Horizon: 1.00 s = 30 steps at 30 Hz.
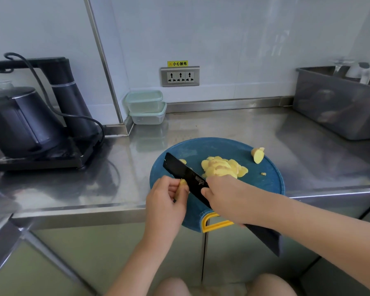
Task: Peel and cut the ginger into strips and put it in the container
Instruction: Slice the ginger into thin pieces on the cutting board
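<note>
Now the left grip (165, 202) pinches a small ginger piece (181, 184), touching the knife (181, 168) blade's left side. The right grip (225, 198) clasps the knife, its blade angled away-left. Slices (222, 167) lie just beyond the right grip.

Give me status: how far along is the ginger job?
Done: a pile of peeled slices lies on the cutting board. In hand: the left hand pinches a small ginger piece beside the knife, which the right hand grips. Left: one chunk sits uncut at the board's far edge, the slices don't look cut into strips yet, and the stacked containers by the wall show no ginger.
</note>
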Each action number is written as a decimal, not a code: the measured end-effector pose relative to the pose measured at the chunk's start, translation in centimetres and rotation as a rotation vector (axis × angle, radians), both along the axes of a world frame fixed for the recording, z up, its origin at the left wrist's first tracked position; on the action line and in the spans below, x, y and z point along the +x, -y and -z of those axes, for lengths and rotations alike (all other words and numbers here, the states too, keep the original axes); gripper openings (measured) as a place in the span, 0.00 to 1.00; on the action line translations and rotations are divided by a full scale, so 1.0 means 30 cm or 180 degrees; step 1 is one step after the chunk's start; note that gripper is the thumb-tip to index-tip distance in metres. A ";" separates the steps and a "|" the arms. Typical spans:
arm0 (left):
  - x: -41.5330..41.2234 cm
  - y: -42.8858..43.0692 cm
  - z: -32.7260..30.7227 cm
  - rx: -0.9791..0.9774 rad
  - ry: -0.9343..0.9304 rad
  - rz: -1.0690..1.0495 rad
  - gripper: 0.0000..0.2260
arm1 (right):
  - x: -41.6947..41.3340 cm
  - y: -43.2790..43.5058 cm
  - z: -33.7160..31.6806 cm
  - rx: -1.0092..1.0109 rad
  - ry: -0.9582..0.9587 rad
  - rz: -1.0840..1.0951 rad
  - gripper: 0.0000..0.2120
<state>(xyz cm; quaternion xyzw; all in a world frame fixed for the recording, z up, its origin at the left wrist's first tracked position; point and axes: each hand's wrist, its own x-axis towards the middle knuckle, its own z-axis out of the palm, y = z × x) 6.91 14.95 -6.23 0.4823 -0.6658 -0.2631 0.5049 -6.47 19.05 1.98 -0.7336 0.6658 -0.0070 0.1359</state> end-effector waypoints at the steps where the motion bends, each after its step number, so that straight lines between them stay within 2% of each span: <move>1: -0.003 -0.003 0.002 -0.0019 0.0004 0.0005 0.02 | -0.008 -0.014 -0.002 0.0019 -0.0052 -0.0017 0.12; 8: -0.014 -0.009 0.014 -0.0206 0.0135 -0.0113 0.03 | 0.007 0.026 0.010 -0.0038 -0.0089 -0.0037 0.10; 12: -0.017 -0.012 0.011 -0.0206 0.0135 -0.0148 0.03 | 0.035 0.079 0.017 -0.0083 -0.0704 -0.0448 0.13; 18: -0.007 -0.019 -0.001 -0.0171 0.0219 -0.0043 0.04 | 0.050 0.094 -0.020 0.0146 -0.1519 -0.1165 0.11; 24: -0.008 -0.009 0.005 -0.0209 0.0263 -0.0126 0.03 | -0.008 -0.002 0.014 -0.0066 -0.1804 -0.1505 0.10; 30: -0.014 -0.020 0.016 -0.0397 0.0344 -0.0202 0.02 | 0.049 0.027 0.002 0.0041 -0.1468 -0.1059 0.11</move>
